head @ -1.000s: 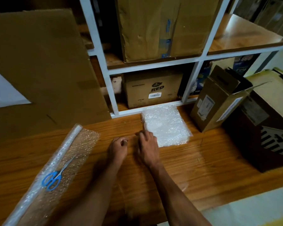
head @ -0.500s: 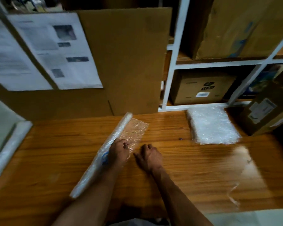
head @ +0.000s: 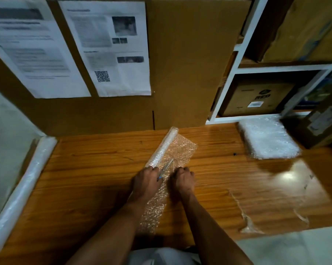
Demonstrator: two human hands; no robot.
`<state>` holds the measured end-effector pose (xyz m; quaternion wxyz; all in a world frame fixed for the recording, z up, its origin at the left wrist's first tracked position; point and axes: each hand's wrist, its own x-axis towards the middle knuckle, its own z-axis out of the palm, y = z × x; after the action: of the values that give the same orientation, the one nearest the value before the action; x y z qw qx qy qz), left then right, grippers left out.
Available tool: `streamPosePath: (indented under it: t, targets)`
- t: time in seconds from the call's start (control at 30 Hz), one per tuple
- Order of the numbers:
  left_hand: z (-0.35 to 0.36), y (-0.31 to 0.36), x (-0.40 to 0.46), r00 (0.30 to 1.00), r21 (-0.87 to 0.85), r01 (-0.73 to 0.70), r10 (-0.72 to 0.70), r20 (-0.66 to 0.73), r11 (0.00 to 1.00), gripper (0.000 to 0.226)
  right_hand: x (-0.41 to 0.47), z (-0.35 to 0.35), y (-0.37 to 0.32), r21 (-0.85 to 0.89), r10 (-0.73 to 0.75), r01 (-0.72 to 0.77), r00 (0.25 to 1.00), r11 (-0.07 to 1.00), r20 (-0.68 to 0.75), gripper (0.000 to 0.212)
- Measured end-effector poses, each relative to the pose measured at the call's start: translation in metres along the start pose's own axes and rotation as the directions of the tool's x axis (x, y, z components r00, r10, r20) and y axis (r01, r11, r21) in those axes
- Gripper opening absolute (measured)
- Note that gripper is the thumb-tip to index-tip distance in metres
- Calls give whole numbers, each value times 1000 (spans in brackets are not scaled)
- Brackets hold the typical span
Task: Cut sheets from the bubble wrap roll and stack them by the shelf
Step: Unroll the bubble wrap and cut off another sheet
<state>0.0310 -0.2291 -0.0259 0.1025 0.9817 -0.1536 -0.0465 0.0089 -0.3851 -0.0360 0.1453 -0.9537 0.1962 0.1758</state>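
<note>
The bubble wrap roll [head: 162, 147] lies slantwise on the tabletop [head: 96, 169], its rolled part running up and away from our left hand [head: 147, 181], with a loose flap of wrap spread out beside it and trailing back under and between our forearms. Our left hand rests at the near end of the roll, fingers curled over the blue handles of the scissors [head: 166, 167], whose blades point up and away across the flap; we judge it has hold of them, though the grip itself is hidden under the knuckles. Our right hand [head: 182, 179] sits just beside it on the wrap, fingers curled down onto the sheet; whether it pinches the wrap or merely presses it we cannot tell. Well off to the right of that hand, against the foot of the shelf [head: 237, 73], lies the stack of cut sheets [head: 266, 138]. We judge the step in hand to be readying the next cut: the scissors need a proper grip, the flap pulled flat and held, then a straight cut across. Compared with half a second ago, our right hand has moved from the bare wood onto the wrap, and the scissor blades now show clear of the left hand, which then covered most of them.
</note>
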Motion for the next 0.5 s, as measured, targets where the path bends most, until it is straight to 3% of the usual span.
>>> streamPosePath:
  t: [0.2, 0.3, 0.5]
  targets:
    - [-5, -3, -10, 992, 123, -123, 122, 13, 985, 39, -14, 0, -7, 80, 68, -63, 996, 995, -61, 43]
    - [-5, -7, -16, 992, 113, -125, 127, -10, 986, 39, -16, 0, -6, 295, 98, -64, 990, 953, -103, 29]
    - [-9, -4, -14, 992, 183, -121, 115, 45, 976, 43, -30, 5, 1, 654, 128, 10, 978, 757, -163, 14]
